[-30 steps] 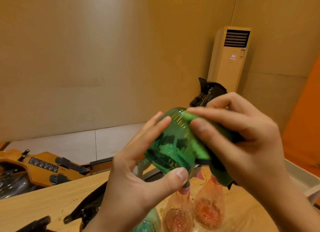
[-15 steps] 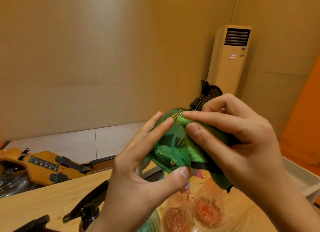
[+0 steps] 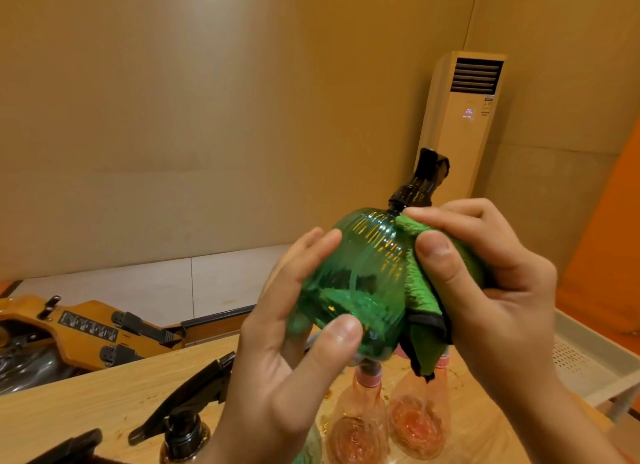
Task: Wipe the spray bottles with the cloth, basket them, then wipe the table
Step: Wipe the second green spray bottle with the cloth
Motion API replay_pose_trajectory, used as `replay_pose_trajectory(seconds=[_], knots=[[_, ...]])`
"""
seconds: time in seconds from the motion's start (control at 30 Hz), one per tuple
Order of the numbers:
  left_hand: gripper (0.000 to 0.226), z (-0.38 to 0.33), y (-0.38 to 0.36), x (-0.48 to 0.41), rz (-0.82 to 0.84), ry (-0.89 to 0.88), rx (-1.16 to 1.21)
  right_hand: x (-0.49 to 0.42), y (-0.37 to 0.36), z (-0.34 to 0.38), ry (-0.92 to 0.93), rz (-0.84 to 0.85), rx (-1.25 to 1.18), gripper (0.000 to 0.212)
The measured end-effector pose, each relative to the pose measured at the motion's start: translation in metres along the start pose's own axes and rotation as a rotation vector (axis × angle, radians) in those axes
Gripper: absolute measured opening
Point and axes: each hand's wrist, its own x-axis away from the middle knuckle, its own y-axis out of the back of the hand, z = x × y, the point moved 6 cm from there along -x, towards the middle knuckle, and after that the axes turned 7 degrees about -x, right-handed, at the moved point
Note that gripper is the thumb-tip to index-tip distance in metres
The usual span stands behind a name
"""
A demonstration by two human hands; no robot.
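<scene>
A green translucent spray bottle (image 3: 360,273) with a black nozzle is held in the air above the wooden table (image 3: 104,394), nozzle pointing up and away. My left hand (image 3: 287,353) grips its base, thumb on the near side. My right hand (image 3: 485,290) presses a green cloth (image 3: 426,311) against the bottle's right shoulder, fingers curled over it. Two pink bottles (image 3: 419,422) stand on the table below. Another bottle's black trigger head (image 3: 187,415) shows at lower left.
A white perforated basket (image 3: 585,359) sits at the table's right edge. A yellow machine (image 3: 83,328) lies on the floor beyond the table's far left side. An air conditioner tower (image 3: 464,117) stands in the corner.
The green bottle has tilted more upright, its nozzle rising. My right hand with the cloth slid up toward the bottle's neck.
</scene>
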Motion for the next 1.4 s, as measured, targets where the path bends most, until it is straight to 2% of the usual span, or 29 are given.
replay_pose_trajectory(seconds=[0.13,0.3,0.5,0.67,0.77,0.87,1.0,1.17,1.27,1.4], knots=[[0.056,0.000,-0.003,-0.001,0.038,0.056,0.112,-0.003,0.008,-0.005,0.035,-0.006,-0.035,0.020],[0.072,0.001,-0.003,-0.001,0.059,0.077,0.041,-0.003,0.012,-0.014,0.008,-0.019,-0.116,0.027],[0.076,0.005,-0.005,-0.002,0.079,0.095,0.026,-0.001,0.012,-0.016,-0.006,-0.031,-0.151,0.027],[0.078,0.006,-0.005,0.000,0.007,0.072,0.019,-0.007,0.008,-0.002,0.033,0.042,0.028,0.017],[0.079,0.007,-0.003,0.001,-0.017,0.058,0.000,-0.012,0.000,0.013,0.114,0.158,0.216,0.017],[0.080,0.007,0.000,0.002,-0.024,0.051,-0.025,-0.013,-0.008,0.023,0.187,0.281,0.303,0.019],[0.079,0.007,0.001,0.003,-0.036,0.040,-0.060,-0.019,-0.001,0.023,0.147,0.204,0.330,0.017],[0.078,0.005,-0.002,0.004,-0.019,0.017,-0.083,-0.013,-0.008,0.027,0.148,0.236,0.388,0.017],[0.078,0.003,-0.002,0.005,-0.029,0.002,-0.092,-0.018,0.003,0.022,0.056,0.123,0.300,0.016],[0.076,0.003,-0.001,0.004,-0.034,-0.004,-0.084,-0.012,-0.007,0.028,0.083,0.196,0.341,0.018]])
